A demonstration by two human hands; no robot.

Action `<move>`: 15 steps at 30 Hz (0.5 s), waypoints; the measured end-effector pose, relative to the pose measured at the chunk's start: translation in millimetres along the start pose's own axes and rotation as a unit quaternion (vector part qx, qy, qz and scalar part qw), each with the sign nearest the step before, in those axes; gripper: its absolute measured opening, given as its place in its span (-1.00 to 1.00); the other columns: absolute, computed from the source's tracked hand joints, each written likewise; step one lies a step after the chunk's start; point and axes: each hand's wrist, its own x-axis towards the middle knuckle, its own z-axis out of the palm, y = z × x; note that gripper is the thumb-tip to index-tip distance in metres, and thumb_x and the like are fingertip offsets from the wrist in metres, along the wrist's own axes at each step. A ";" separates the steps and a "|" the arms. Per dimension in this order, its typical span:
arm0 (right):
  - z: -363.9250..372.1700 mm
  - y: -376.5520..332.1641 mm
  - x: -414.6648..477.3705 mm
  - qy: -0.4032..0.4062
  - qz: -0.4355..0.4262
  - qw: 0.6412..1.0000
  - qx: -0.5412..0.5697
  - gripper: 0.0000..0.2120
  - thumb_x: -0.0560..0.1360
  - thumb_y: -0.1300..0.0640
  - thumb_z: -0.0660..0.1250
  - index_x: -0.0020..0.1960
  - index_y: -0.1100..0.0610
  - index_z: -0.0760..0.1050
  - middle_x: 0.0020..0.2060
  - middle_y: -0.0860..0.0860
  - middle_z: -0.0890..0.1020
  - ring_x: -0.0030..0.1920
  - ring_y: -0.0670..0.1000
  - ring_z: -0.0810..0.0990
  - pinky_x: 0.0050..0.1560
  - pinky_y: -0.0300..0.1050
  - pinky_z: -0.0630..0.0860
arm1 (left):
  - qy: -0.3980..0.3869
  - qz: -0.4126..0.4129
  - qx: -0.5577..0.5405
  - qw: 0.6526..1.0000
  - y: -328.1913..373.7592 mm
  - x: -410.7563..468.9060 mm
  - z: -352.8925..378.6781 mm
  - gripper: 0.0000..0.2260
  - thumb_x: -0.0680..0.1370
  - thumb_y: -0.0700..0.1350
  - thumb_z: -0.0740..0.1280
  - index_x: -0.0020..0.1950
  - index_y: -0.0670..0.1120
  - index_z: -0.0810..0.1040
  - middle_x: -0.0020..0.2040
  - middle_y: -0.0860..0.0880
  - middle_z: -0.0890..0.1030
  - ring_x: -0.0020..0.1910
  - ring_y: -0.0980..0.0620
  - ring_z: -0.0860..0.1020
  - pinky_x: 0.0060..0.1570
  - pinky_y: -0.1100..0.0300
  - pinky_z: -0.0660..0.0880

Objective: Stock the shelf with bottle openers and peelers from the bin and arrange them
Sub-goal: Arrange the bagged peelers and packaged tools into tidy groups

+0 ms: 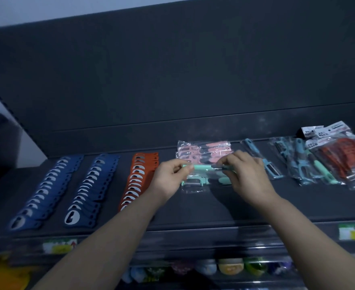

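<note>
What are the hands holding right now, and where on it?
A bagged mint peeler, held level above the shelf: left hand pinches its left end, right hand its right end.

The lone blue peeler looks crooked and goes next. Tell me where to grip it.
Probably pinch the blue peeler by its long straight handle toward the shelf back, from above; its wide bladed head lies frontward inside clear wrap.

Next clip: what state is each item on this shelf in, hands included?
mint peeler: held at both ends.
left hand: pinches its left end.
right hand: pinches its right end.
blue bottle openers: two overlapping rows, flat.
orange bottle openers: one overlapping row.
pink peelers: bagged, stacked.
teal peelers: bagged, loosely piled.
red peelers: bagged, piled.
</note>
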 end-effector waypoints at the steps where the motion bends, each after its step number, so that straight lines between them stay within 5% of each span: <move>1: 0.7 -2.2 2.3 0.037 0.005 0.999 -0.017 -0.71 0.40 0.16 0.46 0.09 -0.03 0.52 0.02 -0.07 0.51 0.12 0.06 0.48 0.13 0.06 0.29 | 0.024 0.016 -0.001 1.000 1.4 1.5 -0.9 -0.96 0.54 -0.11 0.39 -0.06 0.00 0.64 -0.28 0.01 0.63 -0.32 0.20 0.57 -0.24 0.23 0.51; 4: -1.5 -14.1 9.9 0.125 0.081 0.988 -0.036 -0.61 0.36 0.03 0.51 0.14 0.02 0.50 0.09 0.03 0.47 0.16 0.09 0.39 0.18 0.11 0.30 | 0.129 0.054 -0.038 0.989 8.7 5.1 -2.3 -0.95 0.52 -0.12 0.41 -0.08 0.02 0.66 -0.18 0.00 0.70 -0.14 -0.01 0.66 -0.03 0.06 0.58; 6: 0.0 -21.5 17.0 0.069 0.132 0.988 0.027 -0.77 0.45 -0.03 0.41 0.06 0.02 0.52 0.04 0.02 0.54 0.10 0.10 0.47 0.12 0.07 0.42 | 0.158 0.062 -0.084 0.982 16.5 3.4 0.2 -0.89 0.52 -0.21 0.41 -0.06 0.00 0.66 -0.14 0.06 0.70 -0.12 0.09 0.66 0.00 0.17 0.58; 9: 2.8 -30.1 27.8 -0.092 0.228 0.937 0.249 -0.76 0.55 -0.12 0.24 -0.11 0.03 0.54 -0.13 -0.05 0.67 -0.06 0.06 0.64 0.07 0.05 0.54 | 0.117 0.076 -0.087 0.986 18.6 -1.1 13.4 -0.84 0.47 -0.25 0.45 0.03 -0.08 0.69 -0.09 0.04 0.71 -0.12 0.11 0.65 0.03 0.17 0.58; 11: 3.9 -35.1 32.7 -0.105 0.269 0.879 0.381 -0.73 0.56 -0.10 0.25 -0.15 0.06 0.55 -0.20 -0.02 0.68 -0.15 0.05 0.68 -0.03 -0.02 0.60 | 0.094 0.069 -0.061 0.991 15.2 -5.7 22.8 -0.78 0.42 -0.20 0.51 0.05 -0.04 0.70 -0.16 0.08 0.70 -0.22 0.14 0.60 -0.02 0.11 0.57; 15: 8.3 -38.2 37.2 -0.109 0.330 0.849 0.397 -0.86 0.49 0.08 0.37 -0.20 0.13 0.55 -0.22 0.10 0.68 -0.26 0.05 0.65 -0.39 -0.28 0.42 | 0.019 0.071 0.027 0.997 9.5 -11.0 27.6 -0.74 0.34 -0.13 0.56 -0.07 0.17 0.68 -0.22 0.21 0.66 -0.23 0.21 0.56 -0.04 0.23 0.56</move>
